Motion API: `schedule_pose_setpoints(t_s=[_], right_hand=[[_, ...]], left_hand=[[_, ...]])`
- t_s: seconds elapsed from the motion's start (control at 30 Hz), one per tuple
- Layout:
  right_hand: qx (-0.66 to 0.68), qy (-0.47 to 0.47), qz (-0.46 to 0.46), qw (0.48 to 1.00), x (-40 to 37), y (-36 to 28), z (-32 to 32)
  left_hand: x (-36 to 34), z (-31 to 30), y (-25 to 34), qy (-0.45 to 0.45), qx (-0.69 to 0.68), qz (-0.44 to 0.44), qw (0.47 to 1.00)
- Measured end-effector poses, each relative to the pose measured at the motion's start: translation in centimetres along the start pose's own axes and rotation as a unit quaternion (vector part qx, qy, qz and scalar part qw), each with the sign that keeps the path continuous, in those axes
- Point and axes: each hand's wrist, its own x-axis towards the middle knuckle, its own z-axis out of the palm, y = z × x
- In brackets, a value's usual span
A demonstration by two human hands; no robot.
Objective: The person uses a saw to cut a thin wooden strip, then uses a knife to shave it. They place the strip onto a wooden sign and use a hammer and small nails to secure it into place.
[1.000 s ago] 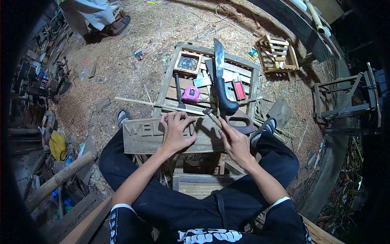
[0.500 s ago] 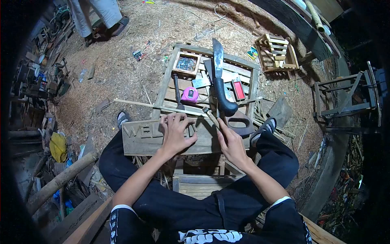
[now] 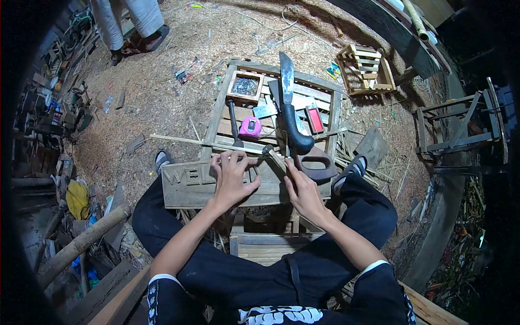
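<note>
A wooden board [image 3: 271, 195] is lying crosswise between the person's knees, with the wooden letters [image 3: 181, 174] W, E and L showing along the left part of its face. The left hand [image 3: 232, 181] is arching over the middle of the board, fingers bent and thumb spreading to the right, and is partly hiding the letters there; whether it is pinching a piece cannot be told. The right hand [image 3: 304, 189] is closing around the handle of a small hammer [image 3: 277, 161] above the right half of the board, the hammer's head pointing toward the board's far edge.

Just beyond the board, a slatted tabletop [image 3: 219, 111] is carrying a dark-handled machete [image 3: 290, 105], a pink tape measure [image 3: 250, 127], a red case [image 3: 314, 119] and a wooden box [image 3: 244, 99] holding nails [image 3: 245, 85]. A brown saw handle [image 3: 323, 173] is showing at the board's far right corner. Well beyond the board, a slatted crate [image 3: 387, 73] is sitting to its right, and another person's legs [image 3: 143, 19] are standing to its left.
</note>
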Motion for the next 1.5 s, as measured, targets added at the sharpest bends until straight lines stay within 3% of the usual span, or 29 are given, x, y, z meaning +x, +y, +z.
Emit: schedule_pose_setpoints(t_s=[0.03,0.37,0.53,0.8,0.9,0.97,1.03,1.17,1.3,1.37,1.4,1.47,1.5], right_hand=[[-0.005,0.022,-0.034,0.999,0.0,0.3,0.3],[-0.080,-0.012,-0.002,0.997,-0.7,-0.5,-0.1],[-0.143,0.009,-0.045,0.989,-1.8,-0.2,-0.1],[-0.197,0.027,-0.046,0.979,-4.0,0.6,0.7],[-0.216,0.052,-0.059,0.973,-4.4,0.7,0.9],[-0.250,0.009,-0.003,0.968,-4.7,0.1,0.3],[-0.257,0.027,-0.010,0.966,-4.8,0.0,0.6],[-0.322,0.055,-0.026,0.945,-4.1,-0.2,1.2],[-0.356,0.039,-0.051,0.932,-2.8,-1.1,0.9],[-0.272,0.070,-0.160,0.946,-2.2,-0.7,1.2],[-0.231,0.056,-0.170,0.956,-2.1,-0.7,1.4],[-0.244,0.063,-0.204,0.946,-2.0,-0.7,2.1],[-0.259,0.068,-0.237,0.934,-2.0,-0.5,2.6]], left_hand=[[0.0,0.0,0.0,0.001,0.002,0.001,1.000],[-0.2,-0.2,-0.3,0.000,0.002,0.000,1.000],[-0.7,-1.3,-0.7,0.000,-0.013,-0.018,1.000],[-5.1,-3.8,-1.0,-0.048,-0.019,-0.009,0.999],[-6.9,-4.0,-1.4,-0.036,-0.026,0.008,0.999],[-7.9,-4.4,-0.7,-0.036,-0.027,-0.003,0.999],[-8.8,-4.0,-0.8,-0.057,-0.051,-0.030,0.997],[-8.9,-4.0,-0.2,-0.040,-0.035,-0.003,0.999],[-7.8,-4.8,-0.5,-0.062,-0.024,0.012,0.998],[-7.3,-4.9,-1.1,-0.076,-0.010,0.010,0.997],[-7.2,-4.9,-1.2,-0.086,-0.009,0.010,0.996],[-7.3,-4.8,-1.3,-0.096,-0.004,0.009,0.995],[-7.9,-3.9,-1.8,-0.091,0.031,0.048,0.994]])
